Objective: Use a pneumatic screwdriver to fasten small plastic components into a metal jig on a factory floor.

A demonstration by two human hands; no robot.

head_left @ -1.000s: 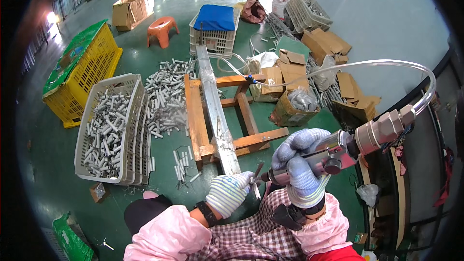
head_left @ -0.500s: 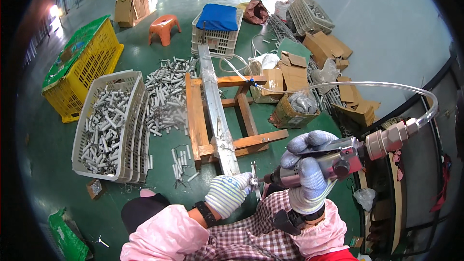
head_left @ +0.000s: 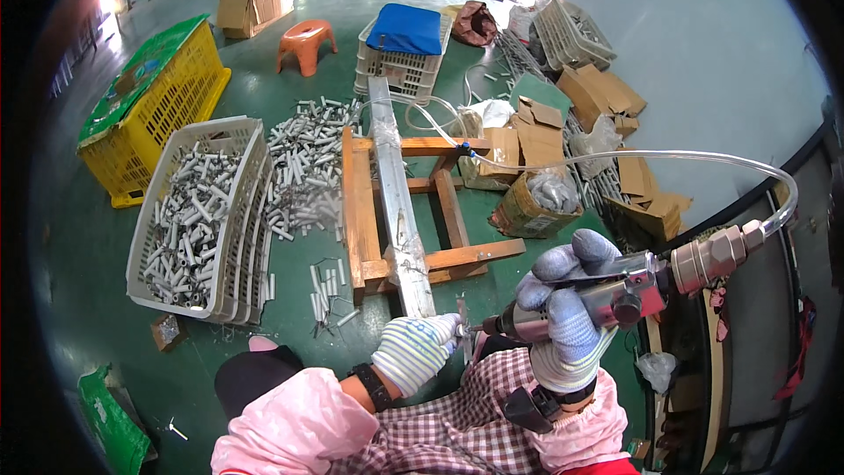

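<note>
My right hand (head_left: pixel 570 321), in a pale blue knit glove, is wrapped round a pneumatic screwdriver-like tool (head_left: pixel 640 288) with a metal body. Its tip points left at a small metal piece (head_left: pixel 464 334), whose thin arms look blurred. My left hand (head_left: pixel 411 355), in a striped white glove, pinches that piece close to the near end of a square metal bar (head_left: pixel 397 220). The bar lies along a wooden frame (head_left: pixel 359 211) and runs away from me. Fingers hide much of the piece, and whether the tool tip touches it is hard to tell.
A clear air hose (head_left: pixel 686 155) arches from the tool toward the bar's far end. On the left a white crate (head_left: pixel 255 242) holds many grey cylinders; more cylinders (head_left: pixel 303 158) lie loose beside it. Cardboard boxes (head_left: pixel 532 211) stand to the right, an orange stool (head_left: pixel 308 46) farther back.
The view has shifted slightly. The tool has moved a little to the right relative to my left hand, and the metal piece's arms look more blurred. Both hands keep their grip.
</note>
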